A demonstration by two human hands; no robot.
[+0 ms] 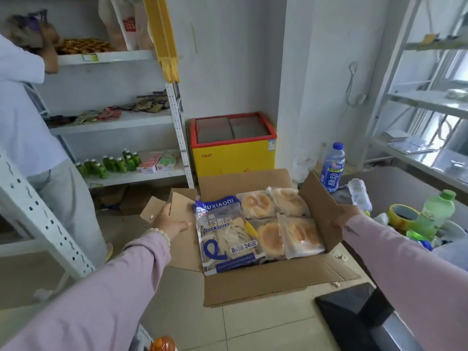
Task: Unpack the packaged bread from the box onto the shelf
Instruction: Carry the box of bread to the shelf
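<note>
The box [253, 282] is matt brown cardboard, creased at the flaps. The big bread bag [225, 236] is glossy printed plastic, and the 4 bun packs [298, 234] wear clear, shiny film. The shelf [177, 117] is white painted metal. The floor tiles [253, 330] look smooth.

Single view: head-worn camera, wide-angle (rack uprights lean outward toward the frame edges). It looks forward and down along both sleeves. Range is close: the left hand [169, 222] and right hand [336, 222] sit mid-frame, and the sleeves fill the lower corners. The open box [266, 282] lies between the two hands, just right of the left fingers [184, 224], centred and seen from above its near side. Beyond the fingers the view reaches a shelf [141, 120] at left, a chest freezer [233, 153] straight ahead, and a second rack [415, 100] at right. The floor [192, 312] shows on the near side of the fingers, closest to the lens.
</note>
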